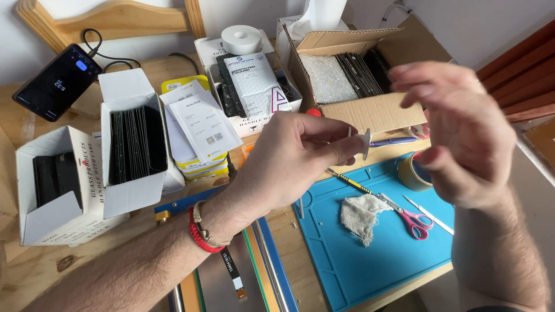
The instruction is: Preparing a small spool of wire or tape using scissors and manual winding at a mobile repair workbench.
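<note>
Small disc on a stem: (365,143) pale, thin, seen edge-on; held up in mid-scene above the blue work mat (370,260), just near the open cardboard box (370,112); exact kind too small to tell.
Left hand: (295,159) fingers pinched narrow on the stem, disc pointing right; red and beaded bands at the wrist.
Right hand: (462,133) raised at right, blurred, fingers spread loose, holding nothing visible, close to the disc but apart from it.
Step in hand: likely presenting the disc for the other hand to take or work on.
Next move calls for: steady pinch, fine approach from the right, no knock against the box flap.
On the mat: grey cloth (359,216), pink-handled scissors (411,219), tweezers (429,215), tape roll (411,171) at far right edge.
Left side: white boxes of dark glass panels (136,144), leaflets (202,124), phone (58,81) at far left.
In the way: cardboard flap just beyond the disc; crowded bench all round.
</note>
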